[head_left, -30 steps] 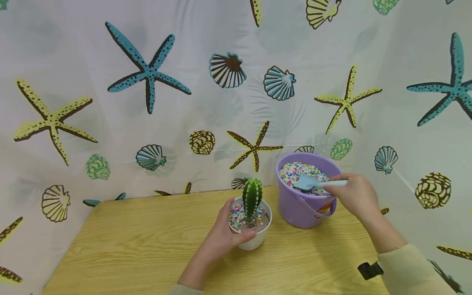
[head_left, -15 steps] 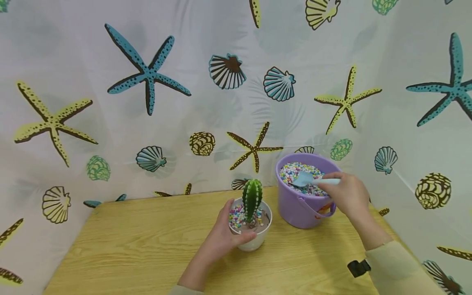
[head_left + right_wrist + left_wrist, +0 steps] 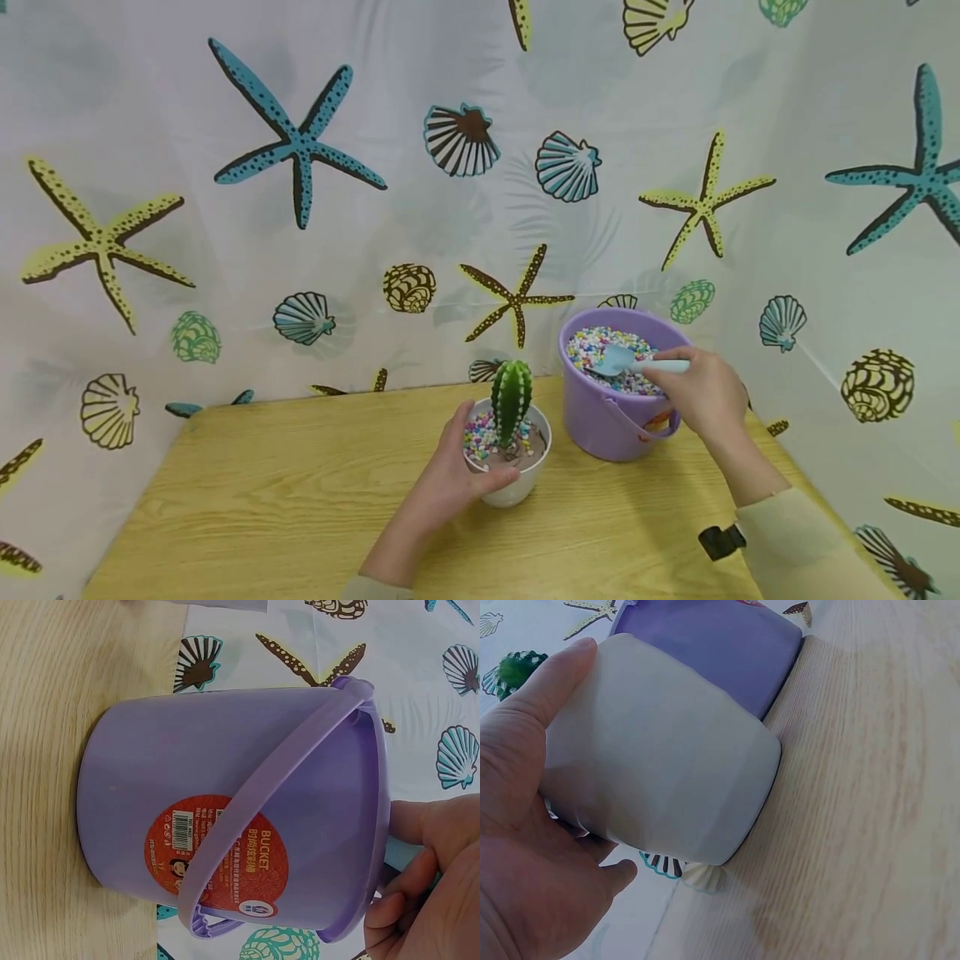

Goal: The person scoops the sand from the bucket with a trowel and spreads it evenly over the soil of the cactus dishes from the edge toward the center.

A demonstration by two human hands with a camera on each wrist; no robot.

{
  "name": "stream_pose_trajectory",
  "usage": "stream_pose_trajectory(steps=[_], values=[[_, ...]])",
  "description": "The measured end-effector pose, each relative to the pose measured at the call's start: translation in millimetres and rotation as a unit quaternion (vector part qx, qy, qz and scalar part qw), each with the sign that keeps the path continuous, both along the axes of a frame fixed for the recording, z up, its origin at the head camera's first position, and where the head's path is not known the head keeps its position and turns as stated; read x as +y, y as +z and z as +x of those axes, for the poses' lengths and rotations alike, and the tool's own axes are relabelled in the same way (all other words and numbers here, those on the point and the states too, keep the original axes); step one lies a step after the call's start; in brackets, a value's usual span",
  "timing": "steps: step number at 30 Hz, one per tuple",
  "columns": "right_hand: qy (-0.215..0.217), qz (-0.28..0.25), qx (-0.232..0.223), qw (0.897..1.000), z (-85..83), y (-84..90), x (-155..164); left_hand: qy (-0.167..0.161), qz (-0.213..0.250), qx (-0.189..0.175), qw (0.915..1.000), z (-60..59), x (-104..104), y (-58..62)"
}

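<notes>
My left hand point(image 3: 453, 479) grips a white flowerpot point(image 3: 510, 493), thumb on the near side and fingers round its left. A green cactus point(image 3: 512, 402) stands upright in it. Coloured pebbles point(image 3: 480, 435) cover the pot's left side, while brown soil point(image 3: 517, 460) shows at the front and right. To the right is a purple bucket point(image 3: 600, 425) holding many more small coloured pebbles point(image 3: 588, 346). Over its front rim, my right hand point(image 3: 705, 396) holds a light-blue toy shovel point(image 3: 617, 360) by the handle, its blade on the pebbles. In the right wrist view, the bucket wall hides the blade.
The wooden table point(image 3: 300, 483) stretches left and forward of the pot. A white cloth point(image 3: 360, 217) printed with starfish and shells hangs behind and along the right side. The bucket's handle point(image 3: 277, 772) hangs down its front, across a red label point(image 3: 255, 862).
My right hand has moved a little left with the shovel, and the blade has turned slightly on the pebbles. My left hand still holds the flowerpot in the same place.
</notes>
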State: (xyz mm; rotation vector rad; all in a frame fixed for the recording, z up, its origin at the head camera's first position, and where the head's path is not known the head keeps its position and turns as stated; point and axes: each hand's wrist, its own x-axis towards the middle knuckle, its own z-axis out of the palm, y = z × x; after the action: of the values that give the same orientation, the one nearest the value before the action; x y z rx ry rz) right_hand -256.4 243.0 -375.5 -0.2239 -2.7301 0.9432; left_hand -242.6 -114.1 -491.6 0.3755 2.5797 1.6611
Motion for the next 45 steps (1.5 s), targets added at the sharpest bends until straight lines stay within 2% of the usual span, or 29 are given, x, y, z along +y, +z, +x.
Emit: stream_pose_trajectory(steps=[11,22,25,30,33,37,45], values=[[0.000,0.027,0.005,1.000,-2.6,0.9,-3,0.005,-0.003,-0.005,1.0000,-2.3,-1,3.3],[-0.008,0.007,-0.015,1.000,-2.6,0.5,-2,-0.005,0.000,0.004,1.0000,0.0,-1,5.7],[-0.008,0.011,0.004,1.000,-1.1,-2.5,-6,-0.002,0.000,0.004,1.0000,0.0,-1,4.9],[-0.008,0.060,0.050,0.997,-0.7,-8.4,-16,-0.004,0.004,0.002,1.0000,1.2,0,3.9],[-0.015,0.073,0.063,0.995,-3.0,-9.6,-18,-0.007,0.007,-0.002,1.0000,2.9,1,4.4],[-0.014,0.066,0.053,0.996,-6.6,-8.6,-15,-0.004,0.005,-0.001,1.0000,4.2,2,4.4],[-0.024,0.023,-0.006,0.999,-11.9,-1.9,-11,-0.004,0.010,0.001,0.9999,2.0,1,4.2]])
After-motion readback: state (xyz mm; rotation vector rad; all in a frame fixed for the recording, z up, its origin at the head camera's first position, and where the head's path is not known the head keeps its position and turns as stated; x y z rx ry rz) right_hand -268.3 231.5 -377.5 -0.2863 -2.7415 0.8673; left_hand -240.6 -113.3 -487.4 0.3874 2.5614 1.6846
